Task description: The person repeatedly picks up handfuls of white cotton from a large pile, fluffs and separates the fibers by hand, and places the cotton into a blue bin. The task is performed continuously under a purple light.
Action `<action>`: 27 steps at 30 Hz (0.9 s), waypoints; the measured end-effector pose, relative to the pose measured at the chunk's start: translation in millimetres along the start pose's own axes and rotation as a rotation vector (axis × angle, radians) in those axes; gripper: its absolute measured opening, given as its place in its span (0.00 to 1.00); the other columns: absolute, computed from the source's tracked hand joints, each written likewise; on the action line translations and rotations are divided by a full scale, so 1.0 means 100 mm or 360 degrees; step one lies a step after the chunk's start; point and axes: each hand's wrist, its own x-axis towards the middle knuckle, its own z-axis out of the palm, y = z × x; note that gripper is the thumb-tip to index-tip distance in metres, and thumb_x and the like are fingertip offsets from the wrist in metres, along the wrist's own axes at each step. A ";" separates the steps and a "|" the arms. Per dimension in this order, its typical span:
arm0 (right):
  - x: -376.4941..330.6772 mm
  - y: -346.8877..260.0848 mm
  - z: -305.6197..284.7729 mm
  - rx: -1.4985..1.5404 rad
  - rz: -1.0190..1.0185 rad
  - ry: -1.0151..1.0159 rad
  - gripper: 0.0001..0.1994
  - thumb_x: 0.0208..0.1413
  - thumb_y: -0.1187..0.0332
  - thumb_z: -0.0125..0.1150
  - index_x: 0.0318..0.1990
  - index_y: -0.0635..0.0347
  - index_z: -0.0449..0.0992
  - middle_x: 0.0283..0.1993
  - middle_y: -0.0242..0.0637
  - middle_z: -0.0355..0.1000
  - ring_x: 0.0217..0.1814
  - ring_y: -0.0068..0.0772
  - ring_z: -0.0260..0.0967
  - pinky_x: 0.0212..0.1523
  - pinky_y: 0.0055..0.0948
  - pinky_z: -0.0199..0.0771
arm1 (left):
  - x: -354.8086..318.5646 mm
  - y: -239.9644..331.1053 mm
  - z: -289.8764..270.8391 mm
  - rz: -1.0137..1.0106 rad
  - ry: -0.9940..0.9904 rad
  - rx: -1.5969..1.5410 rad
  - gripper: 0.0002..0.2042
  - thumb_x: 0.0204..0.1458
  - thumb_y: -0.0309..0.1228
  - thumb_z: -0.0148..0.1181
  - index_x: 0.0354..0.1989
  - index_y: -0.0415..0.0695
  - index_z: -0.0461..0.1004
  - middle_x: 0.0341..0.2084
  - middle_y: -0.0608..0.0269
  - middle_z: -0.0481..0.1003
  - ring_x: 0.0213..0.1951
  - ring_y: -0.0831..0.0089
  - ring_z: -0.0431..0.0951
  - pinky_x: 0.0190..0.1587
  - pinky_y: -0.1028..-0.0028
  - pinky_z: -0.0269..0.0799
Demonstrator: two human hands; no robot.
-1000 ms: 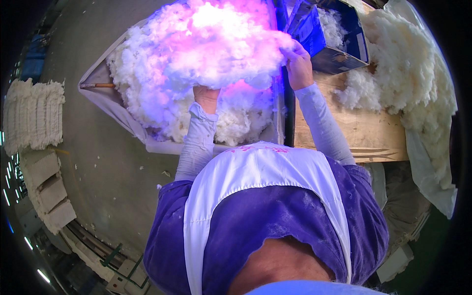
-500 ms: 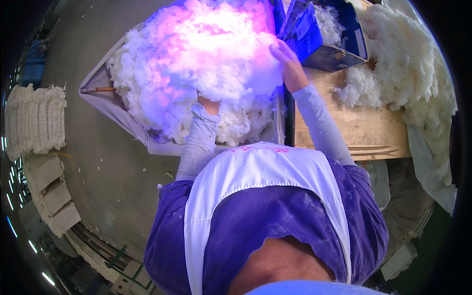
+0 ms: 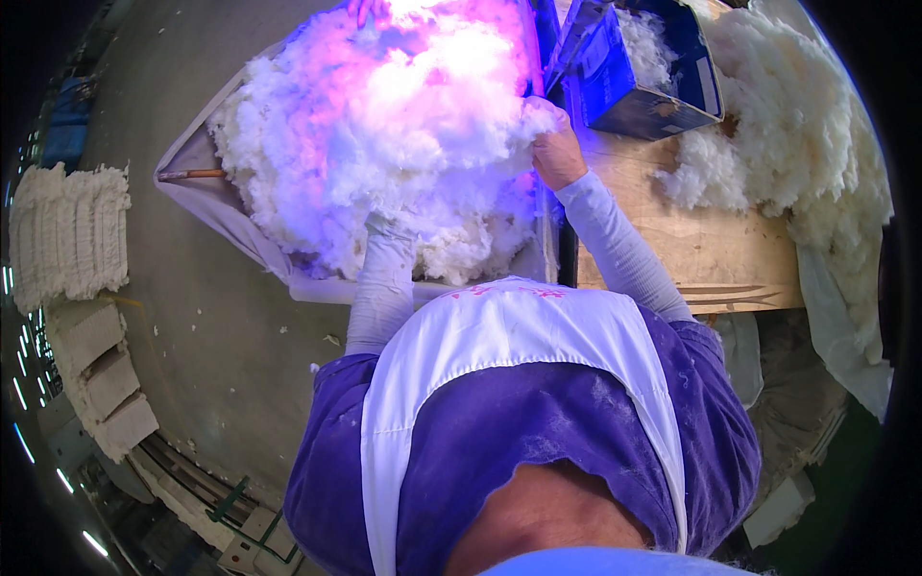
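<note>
A large heap of loose white cotton fibre (image 3: 307,163) fills a cloth-lined bin in front of me, lit pink and violet at its far side. My right hand (image 3: 559,149) is at the heap's right edge, its fingers closed on a tuft of the cotton. Cotton covers my left hand, so its fingers cannot be seen; only the pale sleeve (image 3: 386,264) of that arm shows, reaching into the near part of the heap.
A blue box (image 3: 663,101) with cotton inside stands on a wooden board (image 3: 687,235) to the right. Beyond it lies another cotton pile (image 3: 797,106). At the far edge, what looks like another person's fingers (image 3: 367,10) touch the heap. Stacked white slabs (image 3: 69,235) stand at left.
My right hand has gone from laid against the cotton to closed on it. My left hand has sunk out of sight under the fibre. Finger-like shapes have appeared at the far edge.
</note>
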 end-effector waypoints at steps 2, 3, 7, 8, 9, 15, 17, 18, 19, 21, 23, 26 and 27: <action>-0.01 0.03 -0.01 0.0018 0.0023 0.0021 0.05 0.48 0.78 0.52 0.32 0.58 0.71 0.26 0.24 0.66 0.28 0.15 0.63 0.30 0.18 0.66 | 0.01 0.01 0.00 0.0007 0.0001 0.0008 0.23 0.55 0.44 0.44 0.56 0.45 0.61 0.52 0.57 0.65 0.53 0.57 0.64 0.57 0.54 0.57; -0.02 0.04 -0.01 0.0027 0.0021 0.0013 0.05 0.49 0.77 0.51 0.33 0.58 0.71 0.26 0.24 0.66 0.28 0.15 0.63 0.30 0.18 0.66 | 0.02 0.01 0.01 0.0008 -0.0001 0.0008 0.23 0.55 0.44 0.43 0.56 0.45 0.61 0.52 0.57 0.65 0.53 0.57 0.64 0.57 0.54 0.57; -0.04 0.04 -0.02 -0.0136 -0.0055 0.0109 0.07 0.50 0.77 0.50 0.36 0.59 0.71 0.26 0.23 0.65 0.27 0.15 0.62 0.27 0.18 0.64 | 0.10 -0.04 0.06 -0.0001 -0.0030 0.0014 0.23 0.55 0.44 0.43 0.56 0.45 0.61 0.52 0.57 0.65 0.53 0.57 0.64 0.57 0.54 0.57; -0.04 0.04 -0.02 -0.0125 -0.0042 0.0069 0.09 0.50 0.77 0.49 0.38 0.59 0.71 0.27 0.24 0.66 0.26 0.15 0.62 0.27 0.18 0.64 | 0.11 -0.06 0.07 -0.0006 -0.0033 0.0017 0.23 0.55 0.45 0.43 0.56 0.45 0.61 0.51 0.57 0.65 0.53 0.58 0.64 0.57 0.54 0.57; -0.03 0.04 -0.02 -0.0130 0.0024 0.0039 0.10 0.50 0.78 0.49 0.40 0.60 0.71 0.27 0.24 0.66 0.26 0.15 0.62 0.26 0.18 0.64 | 0.14 -0.08 0.09 -0.0017 -0.0045 0.0019 0.23 0.55 0.45 0.43 0.56 0.45 0.61 0.51 0.57 0.65 0.53 0.58 0.64 0.57 0.54 0.57; 0.10 0.11 0.02 -0.0131 0.0210 -0.0041 0.16 0.49 0.79 0.46 0.47 0.60 0.71 0.29 0.27 0.70 0.24 0.16 0.64 0.22 0.18 0.64 | 0.18 -0.22 0.14 -0.0074 -0.0075 0.0045 0.23 0.55 0.45 0.43 0.56 0.45 0.61 0.51 0.57 0.65 0.53 0.58 0.64 0.57 0.55 0.57; 0.11 0.09 0.01 -0.0192 0.0164 -0.0032 0.15 0.49 0.78 0.48 0.46 0.60 0.71 0.29 0.26 0.70 0.26 0.16 0.65 0.24 0.18 0.65 | 0.19 -0.25 0.15 -0.0094 -0.0090 0.0051 0.23 0.55 0.45 0.43 0.56 0.45 0.61 0.51 0.57 0.65 0.53 0.58 0.64 0.57 0.55 0.57; 0.11 0.07 -0.01 -0.0220 0.0171 0.0012 0.14 0.50 0.76 0.49 0.45 0.60 0.72 0.29 0.26 0.70 0.27 0.16 0.65 0.25 0.18 0.65 | 0.19 -0.26 0.15 -0.0095 -0.0098 0.0041 0.23 0.55 0.45 0.42 0.56 0.45 0.61 0.51 0.57 0.65 0.53 0.58 0.64 0.57 0.55 0.57; 0.11 0.04 -0.02 -0.0240 0.0160 0.0024 0.13 0.50 0.75 0.51 0.45 0.61 0.72 0.29 0.26 0.70 0.28 0.16 0.66 0.27 0.18 0.66 | 0.20 -0.27 0.15 -0.0099 -0.0105 0.0035 0.23 0.55 0.45 0.42 0.56 0.45 0.61 0.51 0.57 0.65 0.53 0.58 0.64 0.57 0.55 0.57; 0.12 -0.01 -0.06 -0.0305 0.0200 0.0141 0.12 0.50 0.73 0.54 0.43 0.62 0.73 0.29 0.26 0.71 0.30 0.15 0.66 0.31 0.17 0.66 | 0.21 -0.27 0.15 -0.0107 -0.0121 0.0028 0.23 0.56 0.45 0.42 0.56 0.45 0.61 0.51 0.57 0.65 0.53 0.58 0.64 0.57 0.55 0.57; 0.14 -0.04 -0.09 -0.0219 0.0251 0.0241 0.10 0.50 0.70 0.59 0.39 0.64 0.75 0.30 0.26 0.71 0.33 0.16 0.66 0.36 0.18 0.65 | 0.23 -0.26 0.15 -0.0111 -0.0127 0.0016 0.23 0.56 0.45 0.42 0.56 0.45 0.61 0.51 0.57 0.65 0.53 0.58 0.64 0.57 0.56 0.57; 0.17 -0.07 -0.19 -0.0183 0.0135 0.0310 0.08 0.50 0.70 0.58 0.38 0.62 0.75 0.30 0.27 0.72 0.33 0.17 0.67 0.36 0.18 0.66 | 0.24 -0.24 0.15 -0.0111 -0.0129 0.0009 0.23 0.56 0.45 0.42 0.56 0.45 0.61 0.51 0.57 0.65 0.53 0.58 0.64 0.57 0.56 0.57; 0.19 -0.09 -0.23 -0.0101 0.0160 0.0338 0.08 0.51 0.71 0.58 0.38 0.61 0.75 0.30 0.28 0.71 0.33 0.18 0.67 0.36 0.18 0.66 | 0.24 -0.24 0.15 -0.0114 -0.0129 0.0012 0.23 0.56 0.45 0.42 0.56 0.45 0.61 0.51 0.57 0.65 0.53 0.58 0.64 0.57 0.56 0.57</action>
